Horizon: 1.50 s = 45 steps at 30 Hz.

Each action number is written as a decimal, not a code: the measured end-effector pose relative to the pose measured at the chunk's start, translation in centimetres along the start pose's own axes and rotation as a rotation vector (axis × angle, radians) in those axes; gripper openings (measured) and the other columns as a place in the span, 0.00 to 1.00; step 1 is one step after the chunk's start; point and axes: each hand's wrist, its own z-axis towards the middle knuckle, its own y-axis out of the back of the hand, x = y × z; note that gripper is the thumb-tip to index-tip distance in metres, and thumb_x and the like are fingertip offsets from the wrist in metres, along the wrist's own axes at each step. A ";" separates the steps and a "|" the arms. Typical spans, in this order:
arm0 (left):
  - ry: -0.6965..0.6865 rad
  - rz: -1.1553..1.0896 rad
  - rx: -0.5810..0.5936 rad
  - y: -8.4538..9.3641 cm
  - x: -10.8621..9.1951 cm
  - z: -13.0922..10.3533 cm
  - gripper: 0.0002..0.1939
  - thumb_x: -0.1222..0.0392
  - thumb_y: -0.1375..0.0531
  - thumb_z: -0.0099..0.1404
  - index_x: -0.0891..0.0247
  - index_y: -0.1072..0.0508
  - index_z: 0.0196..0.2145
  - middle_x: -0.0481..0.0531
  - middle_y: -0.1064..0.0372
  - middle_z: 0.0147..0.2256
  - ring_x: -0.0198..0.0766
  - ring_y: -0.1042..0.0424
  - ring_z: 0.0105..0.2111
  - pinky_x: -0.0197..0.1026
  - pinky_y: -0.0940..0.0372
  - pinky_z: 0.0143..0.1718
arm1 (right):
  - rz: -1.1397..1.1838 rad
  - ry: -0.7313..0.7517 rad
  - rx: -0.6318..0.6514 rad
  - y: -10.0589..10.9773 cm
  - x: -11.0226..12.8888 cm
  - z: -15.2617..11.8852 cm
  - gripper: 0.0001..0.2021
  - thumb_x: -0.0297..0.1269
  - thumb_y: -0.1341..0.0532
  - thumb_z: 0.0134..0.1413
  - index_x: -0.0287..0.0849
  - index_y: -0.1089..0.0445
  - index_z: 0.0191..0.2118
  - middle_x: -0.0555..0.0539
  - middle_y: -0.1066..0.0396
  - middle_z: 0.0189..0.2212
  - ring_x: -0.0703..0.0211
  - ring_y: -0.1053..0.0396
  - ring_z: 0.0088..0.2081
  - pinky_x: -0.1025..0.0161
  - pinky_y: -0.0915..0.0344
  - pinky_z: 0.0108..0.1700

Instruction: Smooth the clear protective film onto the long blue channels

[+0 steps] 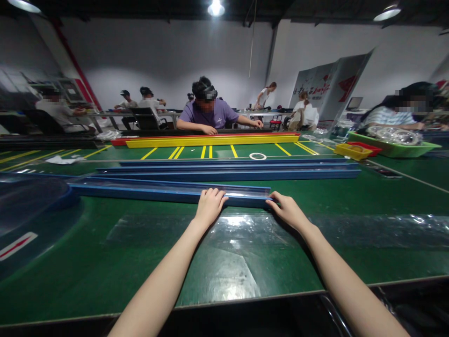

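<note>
A long blue channel strip lies across the green table, with clear film along its inside. My left hand grips its near wall, fingers over the top edge. At the strip's right end, my right hand pinches the corner between thumb and fingers. Just beyond lie more blue channel strips, roughly parallel. Nearer to me, a flat sheet of clear plastic film stretches over the tabletop beneath my wrists.
At left lies a dark blue rounded piece with a red-arrow label. Yellow and red strips lie farther back, before a person in purple. A white ring, a yellow tray and a green tray sit toward the right.
</note>
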 end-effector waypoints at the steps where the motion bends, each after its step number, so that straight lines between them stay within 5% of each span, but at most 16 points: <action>1: 0.000 0.000 0.000 0.0 0.0 0.0 0.15 0.53 0.53 0.67 0.62 0.30 0.39 0.52 0.31 0.35 0.41 0.36 0.37 0.42 0.48 0.38 | 0.002 -0.009 -0.002 0.0 0.0 0.0 0.12 0.44 0.50 0.56 0.43 0.35 0.34 0.46 0.28 0.31 0.56 0.31 0.33 0.63 0.40 0.34; 30: -0.005 0.021 0.024 0.1 0.0 0.1 0.15 0.53 0.54 0.67 0.61 0.31 0.37 0.53 0.31 0.34 0.40 0.36 0.36 0.41 0.50 0.36 | -0.081 -0.055 -0.045 0.0 -0.1 0.0 0.14 0.48 0.50 0.54 0.44 0.35 0.32 0.47 0.29 0.28 0.58 0.33 0.30 0.65 0.42 0.29; 45: -0.013 0.018 0.011 -0.1 0.1 0.1 0.16 0.53 0.55 0.67 0.61 0.31 0.37 0.52 0.31 0.34 0.40 0.36 0.36 0.41 0.50 0.36 | 0.077 -0.140 -0.062 0.1 0.0 0.1 0.13 0.48 0.45 0.49 0.44 0.32 0.30 0.49 0.28 0.27 0.60 0.33 0.28 0.65 0.40 0.31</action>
